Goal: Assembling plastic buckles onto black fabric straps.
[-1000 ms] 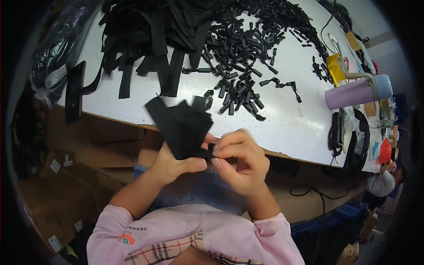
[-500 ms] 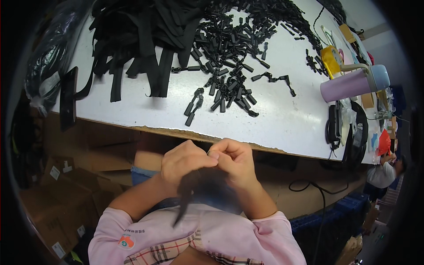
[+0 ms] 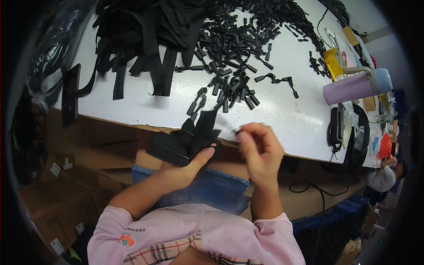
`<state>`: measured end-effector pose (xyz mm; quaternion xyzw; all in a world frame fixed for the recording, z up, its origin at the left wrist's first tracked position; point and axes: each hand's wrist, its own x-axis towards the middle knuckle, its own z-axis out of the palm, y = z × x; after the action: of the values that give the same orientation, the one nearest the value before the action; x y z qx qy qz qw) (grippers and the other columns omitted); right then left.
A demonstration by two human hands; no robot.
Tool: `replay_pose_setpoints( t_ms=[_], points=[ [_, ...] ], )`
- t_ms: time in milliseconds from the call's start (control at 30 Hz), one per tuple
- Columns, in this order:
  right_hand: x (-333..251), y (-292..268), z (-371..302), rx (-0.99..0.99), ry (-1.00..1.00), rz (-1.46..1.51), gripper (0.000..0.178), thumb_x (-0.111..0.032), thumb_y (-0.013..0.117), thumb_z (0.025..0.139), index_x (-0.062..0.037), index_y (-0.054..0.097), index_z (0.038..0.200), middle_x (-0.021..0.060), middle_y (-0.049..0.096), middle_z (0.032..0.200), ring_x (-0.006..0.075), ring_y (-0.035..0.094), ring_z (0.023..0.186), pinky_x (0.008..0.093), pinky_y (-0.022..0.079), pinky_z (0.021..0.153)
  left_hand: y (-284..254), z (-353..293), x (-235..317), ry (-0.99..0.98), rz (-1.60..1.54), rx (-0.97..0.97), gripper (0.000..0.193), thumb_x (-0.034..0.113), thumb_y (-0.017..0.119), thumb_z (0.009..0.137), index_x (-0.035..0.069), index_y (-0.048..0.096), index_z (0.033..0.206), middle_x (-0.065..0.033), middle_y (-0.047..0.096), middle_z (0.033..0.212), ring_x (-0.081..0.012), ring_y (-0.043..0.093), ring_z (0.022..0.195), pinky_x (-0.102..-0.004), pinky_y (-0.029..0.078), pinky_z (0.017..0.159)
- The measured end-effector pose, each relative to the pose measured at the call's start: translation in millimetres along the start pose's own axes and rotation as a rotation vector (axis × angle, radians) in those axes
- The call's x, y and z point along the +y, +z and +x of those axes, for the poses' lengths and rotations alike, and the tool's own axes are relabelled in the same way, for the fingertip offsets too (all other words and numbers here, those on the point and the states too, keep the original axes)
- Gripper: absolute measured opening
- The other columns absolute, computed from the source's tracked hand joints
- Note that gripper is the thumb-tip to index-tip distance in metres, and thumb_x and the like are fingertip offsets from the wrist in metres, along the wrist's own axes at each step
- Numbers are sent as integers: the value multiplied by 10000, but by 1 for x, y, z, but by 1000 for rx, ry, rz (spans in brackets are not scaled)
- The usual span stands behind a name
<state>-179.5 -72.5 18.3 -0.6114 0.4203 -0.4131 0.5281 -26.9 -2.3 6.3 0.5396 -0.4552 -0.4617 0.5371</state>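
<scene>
My left hand [image 3: 184,173] is closed around a folded bundle of black zipper tape [image 3: 170,148] at the table's front edge. One end of the tape stands up over the tabletop. To its right my right hand [image 3: 263,152] is raised, thumb and forefinger pinched on a small dark piece [image 3: 237,131], too blurred to name for certain. The two hands are apart. Beyond them lies a spread heap of black zipper pulls [image 3: 234,84], with a few loose ones [image 3: 196,102] just past the tape. More black zipper tapes [image 3: 165,73] are piled at the left.
A dark phone-like slab [image 3: 70,95] lies at the table's left edge beside a clear plastic bag [image 3: 48,70]. At the right are a purple bottle [image 3: 349,92], a yellow packet [image 3: 333,62] and a black pouch [image 3: 335,126]. Cardboard boxes [image 3: 66,194] stand below left. Another person [image 3: 382,179] is far right.
My hands, which were together below the table edge, have come apart. The left has turned, bringing the zipper tape up to the edge; the right has moved right with a small dark piece.
</scene>
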Motion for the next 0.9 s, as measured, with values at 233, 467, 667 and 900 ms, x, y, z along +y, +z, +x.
replay_pose_setpoints(
  t_ms=[233, 467, 667, 900],
  points=[
    [-6, 17, -6, -165, -210, -21, 120, 35, 598, 706, 29, 570, 823, 82, 560, 769, 96, 551, 618, 174, 435, 502, -1, 1, 0, -92, -47, -82, 212, 127, 545, 795, 19, 532, 976, -66, 554, 860, -125, 513, 762, -250, 415, 668],
    [-5, 15, -5, -159, -546, -371, 204, 68, 607, 645, 25, 574, 842, 117, 546, 769, 184, 550, 596, 243, 444, 505, -6, 2, 0, 39, 119, -10, 148, 37, 593, 700, 10, 551, 839, -78, 550, 762, -131, 528, 655, -227, 423, 594],
    [-1, 17, -3, -188, -579, -355, 210, 80, 611, 640, 40, 562, 840, 122, 531, 790, 172, 539, 582, 225, 439, 500, -4, 2, 5, -62, 185, 31, 125, 5, 591, 704, -7, 578, 828, -90, 579, 848, -124, 557, 700, -234, 439, 588],
    [11, 32, -13, -93, -235, 118, 123, 61, 592, 704, 38, 557, 821, 82, 530, 777, 63, 499, 578, 165, 405, 481, -1, -2, 8, -31, -201, 11, 224, 78, 532, 804, -3, 519, 1012, -46, 547, 957, -93, 504, 889, -219, 414, 776]
  ],
)
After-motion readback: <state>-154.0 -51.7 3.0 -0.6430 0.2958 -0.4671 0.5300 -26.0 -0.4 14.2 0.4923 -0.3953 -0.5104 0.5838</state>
